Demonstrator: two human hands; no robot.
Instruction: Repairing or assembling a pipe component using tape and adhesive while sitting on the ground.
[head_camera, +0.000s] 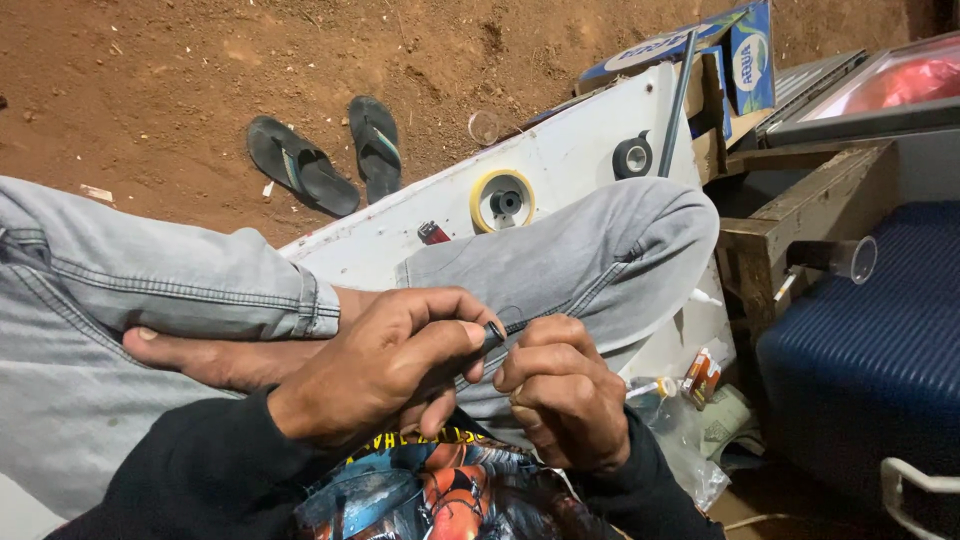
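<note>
At the lower middle of the frame, over the person's lap, the two hands meet almost knuckle to knuckle. The left hand (385, 365) is curled, thumb and forefinger pinched on a small dark tip (493, 334), too small to tell what it is. The right hand (560, 390) is closed into a loose fist just beside it, its fingers gripping a thin dark wire (540, 320) that runs up and to the right across the grey jeans (590, 260). Both hands are clamped on that same slim piece, close together, above a bent knee and a bare foot (200, 355) tucked under the other leg.

Behind the knee, in the centre of the frame, a white board (560, 160) lies on the ground, carrying a yellow-rimmed roll of tape (502, 200), a black roll of tape (633, 157) and a red lighter (433, 233). In the upper left, a pair of dark flip-flops (325, 155) sits on the reddish dirt floor (150, 80). At the top right stands a blue and white cardboard box (745, 50), and at the right edge a dark blue ribbed case (860, 350) sits beside a wooden crate (770, 230).
</note>
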